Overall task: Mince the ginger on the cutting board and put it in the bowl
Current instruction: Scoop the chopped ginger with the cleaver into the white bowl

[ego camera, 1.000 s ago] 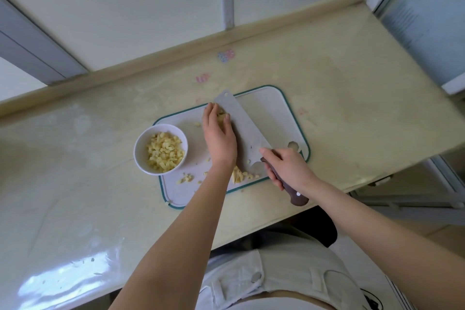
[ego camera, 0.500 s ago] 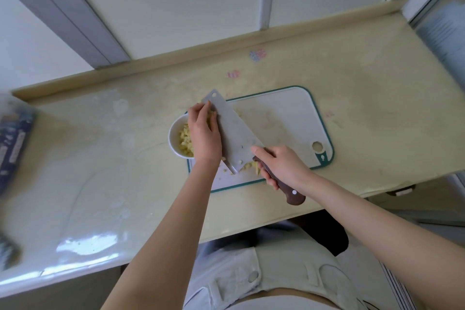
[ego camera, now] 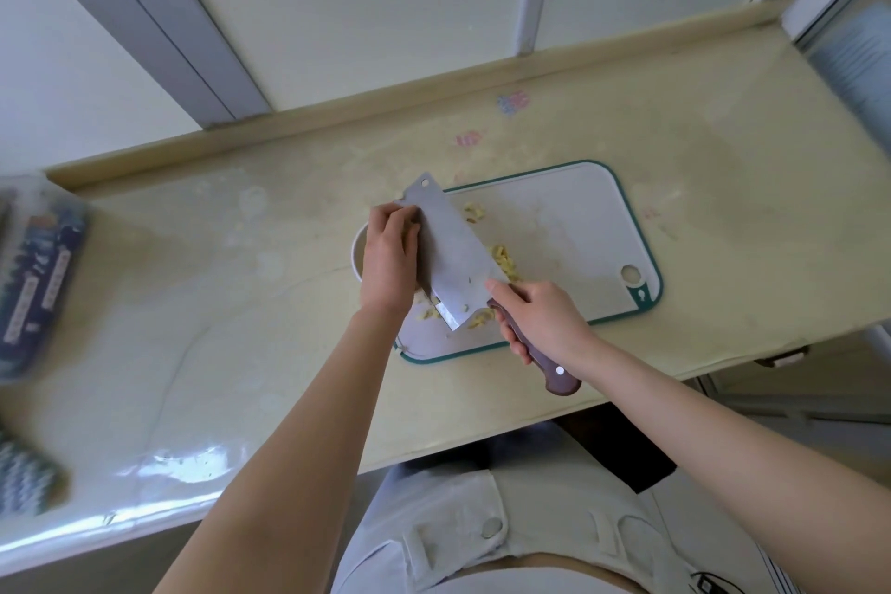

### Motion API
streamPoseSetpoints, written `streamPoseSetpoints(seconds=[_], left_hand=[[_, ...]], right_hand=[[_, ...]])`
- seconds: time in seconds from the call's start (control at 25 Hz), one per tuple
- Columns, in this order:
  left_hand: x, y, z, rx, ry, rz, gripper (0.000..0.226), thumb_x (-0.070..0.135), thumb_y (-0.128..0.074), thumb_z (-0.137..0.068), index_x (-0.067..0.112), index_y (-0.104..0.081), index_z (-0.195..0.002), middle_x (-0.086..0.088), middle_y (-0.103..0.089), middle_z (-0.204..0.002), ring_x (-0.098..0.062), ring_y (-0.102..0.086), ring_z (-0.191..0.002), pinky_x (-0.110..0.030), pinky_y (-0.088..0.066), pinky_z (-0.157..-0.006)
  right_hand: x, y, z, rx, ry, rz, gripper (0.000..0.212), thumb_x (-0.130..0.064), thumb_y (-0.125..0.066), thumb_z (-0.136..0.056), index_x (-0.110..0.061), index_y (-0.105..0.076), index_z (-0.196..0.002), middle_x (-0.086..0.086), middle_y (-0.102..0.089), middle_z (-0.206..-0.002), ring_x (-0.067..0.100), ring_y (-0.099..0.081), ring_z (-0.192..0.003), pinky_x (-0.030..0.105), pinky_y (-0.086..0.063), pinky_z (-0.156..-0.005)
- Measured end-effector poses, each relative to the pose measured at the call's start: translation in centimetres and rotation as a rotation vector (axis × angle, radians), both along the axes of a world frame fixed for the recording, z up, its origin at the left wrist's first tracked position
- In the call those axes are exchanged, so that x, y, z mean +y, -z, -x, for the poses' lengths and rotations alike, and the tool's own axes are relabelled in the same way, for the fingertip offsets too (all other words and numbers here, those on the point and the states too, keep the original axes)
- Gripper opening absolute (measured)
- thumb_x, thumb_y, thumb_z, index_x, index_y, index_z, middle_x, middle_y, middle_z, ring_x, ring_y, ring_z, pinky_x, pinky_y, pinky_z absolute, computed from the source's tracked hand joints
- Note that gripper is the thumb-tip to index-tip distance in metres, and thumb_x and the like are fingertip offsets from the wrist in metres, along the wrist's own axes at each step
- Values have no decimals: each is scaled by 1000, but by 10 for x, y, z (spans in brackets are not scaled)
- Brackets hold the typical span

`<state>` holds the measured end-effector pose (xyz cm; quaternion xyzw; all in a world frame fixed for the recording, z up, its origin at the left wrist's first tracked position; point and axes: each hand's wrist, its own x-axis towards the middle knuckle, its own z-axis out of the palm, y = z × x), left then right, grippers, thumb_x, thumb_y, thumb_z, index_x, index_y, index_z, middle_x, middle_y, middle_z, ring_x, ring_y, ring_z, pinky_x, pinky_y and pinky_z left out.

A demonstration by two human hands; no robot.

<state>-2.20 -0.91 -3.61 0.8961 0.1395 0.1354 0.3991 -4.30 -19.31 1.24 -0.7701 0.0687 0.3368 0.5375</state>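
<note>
On the counter (ego camera: 723, 169): a white cutting board (ego camera: 569, 227) with a green rim lies a little right of the middle, its round hanging hole at the near right corner.
Bowl (ego camera: 357, 251): white, at the board's left end. Only its left rim shows past the left hand, and what is in it is hidden.
Cleaver (ego camera: 451, 256): broad steel blade tilted up on its edge, running from the far left, above the bowl, to the near right. Its near corner is low over the board and its brown handle points toward the person.
Left hand (ego camera: 388, 263): over the bowl, fingers together and only lightly bent, laid flat against the blade's left face near its far end. Whether anything sits under the fingers cannot be told.
Right hand (ego camera: 545, 318): wrapped firmly round the cleaver's handle, with the forefinger reaching up to the blade's heel.
Ginger (ego camera: 504, 258): pale yellow bits on the board just right of the blade, with a few more at the far side and some by the blade's near corner.
Far left: a blurred blue packet (ego camera: 38, 275) lies on the counter, well apart from the board.
</note>
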Motion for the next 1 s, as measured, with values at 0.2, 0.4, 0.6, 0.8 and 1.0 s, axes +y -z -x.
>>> streamPoseSetpoints(seconds=[0.2, 0.4, 0.6, 0.8, 1.0], left_hand=[[6, 1, 9, 78, -9, -24, 27, 6, -40, -97, 2, -59, -116, -7, -46, -119, -15, -48, -102, -7, -30, -82], [8, -7, 18, 89, -92, -94, 30, 12, -42, -97, 5, -58, -121, -6, -48, -130, -17, -46, -118, -16, -34, -93], [-6, -26, 6, 81, 163, -214, 39, 15, -39, -99, 6, -43, -137, -10, -38, -147, -23, -24, -141, -28, -13, -115], [-5, -7, 17, 258, 235, -338, 53, 30, -23, -102, 7, -10, -148, -4, -6, -157, -17, 0, -145, -25, 4, -117], [2, 0, 32, 340, 98, -416, 47, 23, -26, -102, 2, -27, -144, -13, -24, -152, -25, -11, -144, -28, 3, -116]], right_hand=[[-1, 4, -1, -53, 23, 28, 44, -33, -52, -98, -5, -53, -64, 3, -46, -44, 20, -38, -35, 20, -33, -36], [-8, 2, -7, -96, 3, 81, 46, -33, -51, -98, -5, -52, -62, 3, -47, -41, 19, -38, -32, 19, -33, -35], [-11, -3, -4, -79, -49, 85, 45, -31, -51, -99, -6, -50, -62, 1, -46, -42, 17, -37, -32, 19, -33, -35], [-14, -9, 0, -70, -69, 90, 43, -30, -50, -98, -6, -51, -63, 3, -47, -44, 20, -36, -34, 21, -34, -37], [-22, -10, 1, -77, -52, 122, 42, -29, -50, -98, -4, -54, -64, 4, -47, -45, 20, -37, -35, 21, -34, -37]])
